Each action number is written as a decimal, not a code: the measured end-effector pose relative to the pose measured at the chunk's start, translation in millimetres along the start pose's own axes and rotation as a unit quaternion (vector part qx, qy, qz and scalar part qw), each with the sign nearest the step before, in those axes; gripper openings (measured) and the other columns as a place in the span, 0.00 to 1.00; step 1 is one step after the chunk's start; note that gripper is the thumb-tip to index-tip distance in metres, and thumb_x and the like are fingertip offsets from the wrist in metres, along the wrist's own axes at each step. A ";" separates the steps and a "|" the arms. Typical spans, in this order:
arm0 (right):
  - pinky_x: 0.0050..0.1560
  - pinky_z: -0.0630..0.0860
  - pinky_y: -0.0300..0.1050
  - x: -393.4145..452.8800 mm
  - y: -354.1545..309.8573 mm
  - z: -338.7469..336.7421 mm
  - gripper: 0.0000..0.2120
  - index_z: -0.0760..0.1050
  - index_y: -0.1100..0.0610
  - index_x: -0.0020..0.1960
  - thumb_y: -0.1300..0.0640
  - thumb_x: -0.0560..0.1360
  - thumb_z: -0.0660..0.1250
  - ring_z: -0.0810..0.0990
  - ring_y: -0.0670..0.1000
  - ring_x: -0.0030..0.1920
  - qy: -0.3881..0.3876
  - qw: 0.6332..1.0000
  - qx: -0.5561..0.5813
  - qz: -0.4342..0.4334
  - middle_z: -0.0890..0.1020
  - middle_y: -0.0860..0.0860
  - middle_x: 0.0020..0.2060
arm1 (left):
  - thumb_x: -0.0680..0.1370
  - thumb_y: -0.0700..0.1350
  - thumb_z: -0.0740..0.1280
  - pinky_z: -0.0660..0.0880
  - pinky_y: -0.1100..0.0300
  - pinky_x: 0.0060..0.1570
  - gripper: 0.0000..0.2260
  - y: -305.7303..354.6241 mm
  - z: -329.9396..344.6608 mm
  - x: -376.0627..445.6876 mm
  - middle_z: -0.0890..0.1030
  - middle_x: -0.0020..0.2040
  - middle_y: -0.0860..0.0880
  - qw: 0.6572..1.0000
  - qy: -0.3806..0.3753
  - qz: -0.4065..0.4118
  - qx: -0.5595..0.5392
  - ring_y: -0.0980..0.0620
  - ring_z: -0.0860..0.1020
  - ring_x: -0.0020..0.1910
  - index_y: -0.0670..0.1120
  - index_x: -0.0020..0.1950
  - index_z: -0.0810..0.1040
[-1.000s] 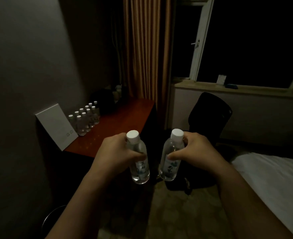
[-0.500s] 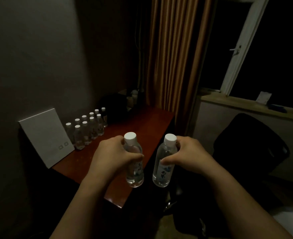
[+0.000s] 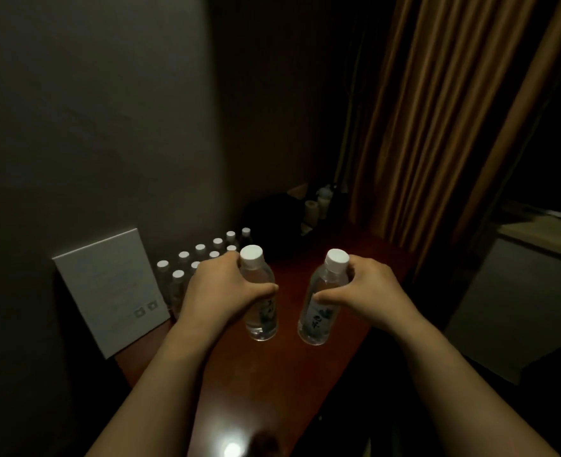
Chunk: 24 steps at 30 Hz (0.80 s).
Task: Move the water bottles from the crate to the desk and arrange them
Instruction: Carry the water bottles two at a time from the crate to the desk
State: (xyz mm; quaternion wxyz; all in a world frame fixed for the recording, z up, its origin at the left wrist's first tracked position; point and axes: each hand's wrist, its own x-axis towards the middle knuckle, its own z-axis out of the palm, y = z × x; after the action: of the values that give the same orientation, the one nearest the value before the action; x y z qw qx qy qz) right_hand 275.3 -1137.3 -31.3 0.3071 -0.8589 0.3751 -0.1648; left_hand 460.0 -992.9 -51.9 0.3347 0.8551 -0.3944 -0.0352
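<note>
Left grip (image 3: 219, 288) curled round one water bottle (image 3: 259, 298), right grip (image 3: 368, 288) round another bottle (image 3: 320, 308), both upright above the red-brown table (image 3: 305, 374). Two rows of standing bottles (image 3: 203, 255) along the wall, beside a leaning white board (image 3: 110, 291).

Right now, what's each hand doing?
Left hand: grips a water bottle above the desk.
Right hand: grips a second water bottle.
</note>
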 end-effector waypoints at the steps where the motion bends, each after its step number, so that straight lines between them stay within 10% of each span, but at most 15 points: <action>1: 0.39 0.74 0.35 20.0 2.4 4.0 0.22 0.77 0.48 0.54 0.47 0.63 0.80 0.79 0.43 0.47 -0.008 1.000 -0.001 -0.010 0.81 0.43 0.47 | 0.61 0.66 0.75 0.77 0.57 0.43 0.24 -4.3 6.4 11.3 0.81 0.44 0.55 1.000 0.012 -0.012 0.006 0.56 0.78 0.44 0.53 0.49 0.78; 20: 0.35 0.65 0.29 384.4 61.7 107.7 0.21 0.76 0.49 0.52 0.50 0.62 0.78 0.77 0.45 0.45 -0.207 0.971 -0.010 -0.121 0.79 0.43 0.44 | 0.62 0.64 0.74 0.77 0.54 0.45 0.26 -47.2 158.0 255.5 0.82 0.48 0.50 0.957 0.099 -0.270 0.031 0.48 0.80 0.49 0.49 0.52 0.76; 24: 0.42 0.76 0.40 430.0 82.2 138.7 0.22 0.75 0.49 0.52 0.48 0.61 0.77 0.80 0.47 0.45 -0.237 0.966 -0.007 -0.102 0.81 0.44 0.44 | 0.62 0.62 0.75 0.77 0.55 0.46 0.25 -62.8 200.0 291.6 0.82 0.48 0.52 0.948 0.100 -0.304 0.008 0.50 0.80 0.49 0.49 0.52 0.76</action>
State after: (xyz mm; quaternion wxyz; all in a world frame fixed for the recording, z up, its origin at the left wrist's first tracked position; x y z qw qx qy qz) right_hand 587.5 -1445.5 -167.2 0.3631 -0.9092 0.2031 0.0161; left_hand 636.2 -1276.2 -184.9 0.3386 0.9363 -0.0810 -0.0462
